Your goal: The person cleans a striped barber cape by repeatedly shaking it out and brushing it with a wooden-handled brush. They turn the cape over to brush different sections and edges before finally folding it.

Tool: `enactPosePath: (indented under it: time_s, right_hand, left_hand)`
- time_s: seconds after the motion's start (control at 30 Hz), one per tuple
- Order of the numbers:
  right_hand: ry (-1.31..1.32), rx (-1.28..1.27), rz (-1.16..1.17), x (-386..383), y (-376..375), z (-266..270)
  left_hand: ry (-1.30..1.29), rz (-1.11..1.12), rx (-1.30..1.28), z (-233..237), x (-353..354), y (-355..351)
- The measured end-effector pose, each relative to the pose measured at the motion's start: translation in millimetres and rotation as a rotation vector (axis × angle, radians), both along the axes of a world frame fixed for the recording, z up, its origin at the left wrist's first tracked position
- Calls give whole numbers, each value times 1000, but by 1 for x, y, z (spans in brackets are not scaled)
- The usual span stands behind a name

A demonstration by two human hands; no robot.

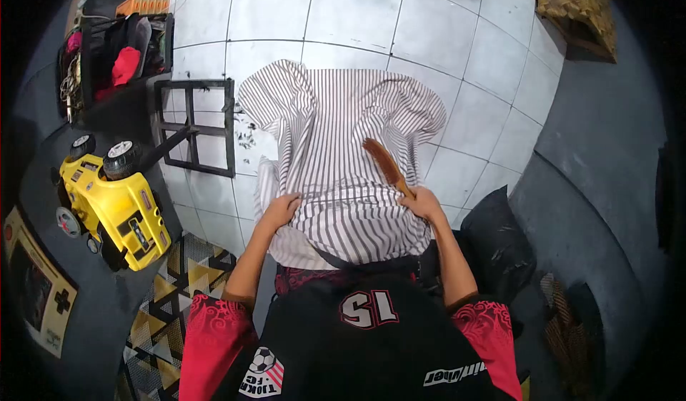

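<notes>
1. Within the closed fingers of the right hand (423, 204), a brown brush (386, 164) is held by the near end of its handle; little gap is seen between fingers and handle.
2. Ahead of those fingers and slightly to their left, the brush's broad head is angled over the striped shirt (336, 129).
3. At the left hand (284, 209), the fingers are curled in against the shirt's folds; the tips are poorly seen, so whether cloth is pinched cannot be told.
4. Between and beyond both sets of fingers, the shirt is spread out, with its sleeves splayed to either side; nearer the body, it is gathered in folds.
5. Well to the left of the left fingers, a yellow toy car (118, 201) is noted, with a black frame (190, 127) beyond it, near one sleeve.
6. Right of the right fingers, a black pillow (500, 237) is seen near the forearm.
7. Far beyond the fingers, white floor tiles (343, 12) are visible.
</notes>
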State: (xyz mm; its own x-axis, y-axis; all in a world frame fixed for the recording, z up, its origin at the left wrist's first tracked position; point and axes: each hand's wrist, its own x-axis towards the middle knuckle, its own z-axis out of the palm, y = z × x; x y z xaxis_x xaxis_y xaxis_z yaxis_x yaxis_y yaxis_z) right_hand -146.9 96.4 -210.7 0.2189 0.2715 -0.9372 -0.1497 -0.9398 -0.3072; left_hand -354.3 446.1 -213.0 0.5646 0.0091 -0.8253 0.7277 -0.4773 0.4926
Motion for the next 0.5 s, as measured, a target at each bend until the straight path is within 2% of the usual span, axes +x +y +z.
enactPosePath:
  time_s: [0.1, 0.13, 0.2, 0.27, 0.37, 0.4, 0.5]
  right_hand:
    - [-275, 5, 232, 4, 10, 3]
    - [-336, 19, 208, 1, 13, 3]
    - [-395, 35, 149, -5, 10, -3]
    - [-419, -9, 138, 2, 13, -2]
    - [-732, 242, -116, 8, 15, -10]
    - [-906, 331, -146, 20, 26, 4]
    - [-713, 300, -391, 59, 41, 35]
  left_hand:
    - [122, 114, 45, -17, -26, 0]
    - [234, 245, 9, -15, -25, 3]
    - [214, 218, -29, -43, -56, 14]
    - [183, 176, 17, -36, -45, 14]
    - [-61, 95, 52, -16, -12, 17]
    - [-192, 140, 40, -12, -1, 15]
    - [-292, 275, 119, 15, 46, 20]
